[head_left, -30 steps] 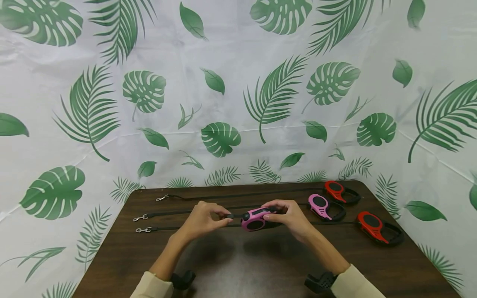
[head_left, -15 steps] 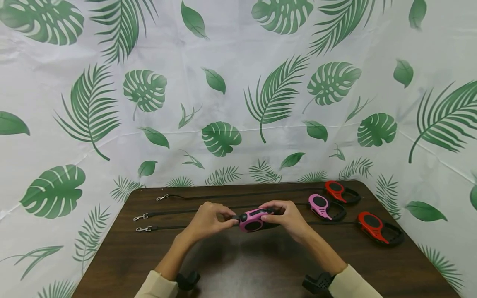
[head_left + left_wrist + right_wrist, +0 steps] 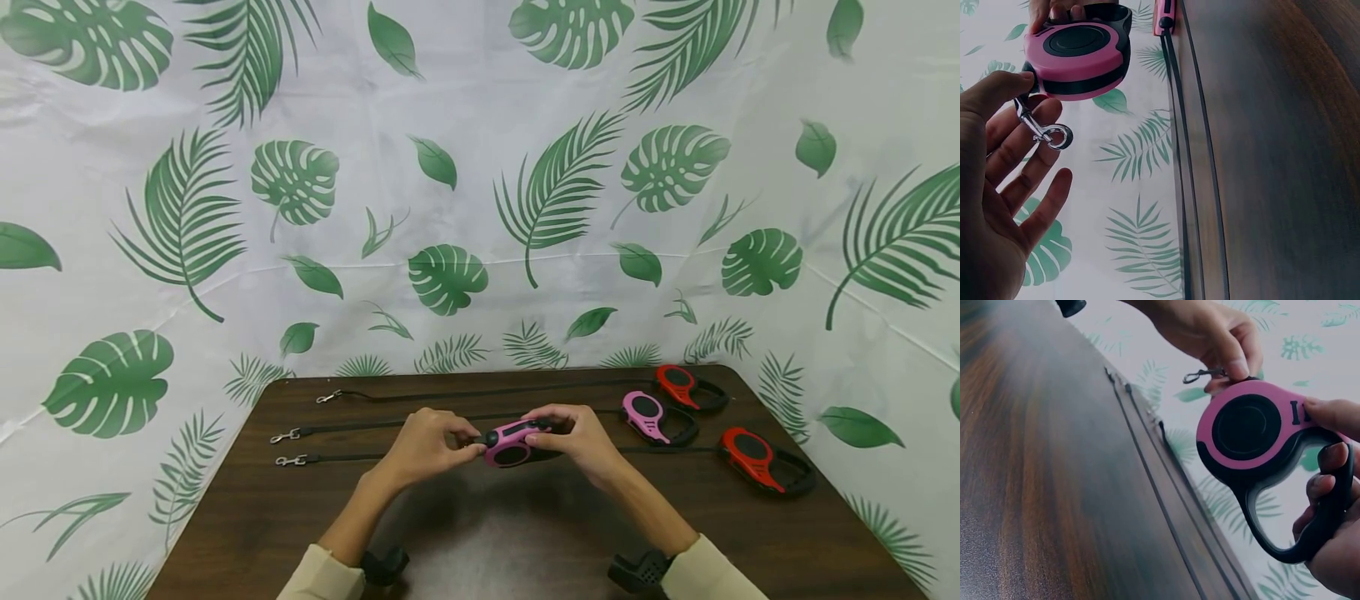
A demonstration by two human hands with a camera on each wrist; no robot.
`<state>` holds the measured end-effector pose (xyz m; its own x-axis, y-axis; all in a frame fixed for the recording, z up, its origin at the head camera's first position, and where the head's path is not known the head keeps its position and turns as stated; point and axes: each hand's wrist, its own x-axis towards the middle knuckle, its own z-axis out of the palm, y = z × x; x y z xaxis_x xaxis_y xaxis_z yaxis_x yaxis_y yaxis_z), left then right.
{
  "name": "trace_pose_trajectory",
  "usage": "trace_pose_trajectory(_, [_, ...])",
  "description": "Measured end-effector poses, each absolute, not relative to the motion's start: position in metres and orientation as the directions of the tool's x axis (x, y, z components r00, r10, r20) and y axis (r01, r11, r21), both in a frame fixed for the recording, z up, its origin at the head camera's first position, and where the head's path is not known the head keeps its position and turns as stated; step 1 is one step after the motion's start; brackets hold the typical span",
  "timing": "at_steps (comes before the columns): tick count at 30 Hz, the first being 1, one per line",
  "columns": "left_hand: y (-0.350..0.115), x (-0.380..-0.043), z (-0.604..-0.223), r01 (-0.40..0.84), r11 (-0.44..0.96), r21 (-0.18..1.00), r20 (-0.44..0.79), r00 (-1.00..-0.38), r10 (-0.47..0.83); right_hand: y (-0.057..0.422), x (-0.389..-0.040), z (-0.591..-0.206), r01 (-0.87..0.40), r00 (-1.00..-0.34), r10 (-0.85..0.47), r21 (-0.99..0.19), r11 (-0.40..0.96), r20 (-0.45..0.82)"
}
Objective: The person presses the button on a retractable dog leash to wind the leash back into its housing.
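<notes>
Above the middle of the table a pink-and-black retractable dog leash (image 3: pixel 513 432) is held between both hands. My right hand (image 3: pixel 576 439) grips its black loop handle (image 3: pixel 1324 528), fingers through the loop and thumb on the pink casing (image 3: pixel 1286 400). With thumb and forefinger, my left hand (image 3: pixel 431 450) pinches the black strap end right at the casing's outlet. From that pinch hangs a silver snap hook (image 3: pixel 1046 133), beside the spread lower fingers of the left hand. The hook also shows in the right wrist view, sticking out past the left fingertips.
On the brown table (image 3: pixel 480 533) lie a red leash (image 3: pixel 677 385) at the back, a pink leash (image 3: pixel 645 416) and another red leash (image 3: pixel 752 457). Their black straps run left to metal hooks (image 3: pixel 291 460). A leaf-print cloth (image 3: pixel 480 192) hangs behind.
My left hand has moved right to the leash casing, and the short length of strap between them has gone. The right hand has stayed nearly in place.
</notes>
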<state>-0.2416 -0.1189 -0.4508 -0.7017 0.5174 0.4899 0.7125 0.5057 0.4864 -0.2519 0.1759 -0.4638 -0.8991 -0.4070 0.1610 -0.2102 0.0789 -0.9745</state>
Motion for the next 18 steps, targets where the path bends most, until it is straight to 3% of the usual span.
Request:
trace_pose_trajectory(12, [-0.118,-0.243,-0.456,0.699,0.56,0.444,0.497,-0.713,0.495,0.175,-0.251,-0.466,-0.194,-0.915,-0.377,-0.975,0.105,0.141])
trace_pose_trajectory(18, [-0.116,-0.242,-0.461,0.675,0.548,0.494,0.448,-0.738,0.505,0.176,-0.25,-0.469,-0.173,-0.921,-0.373,-0.977,0.125,0.116])
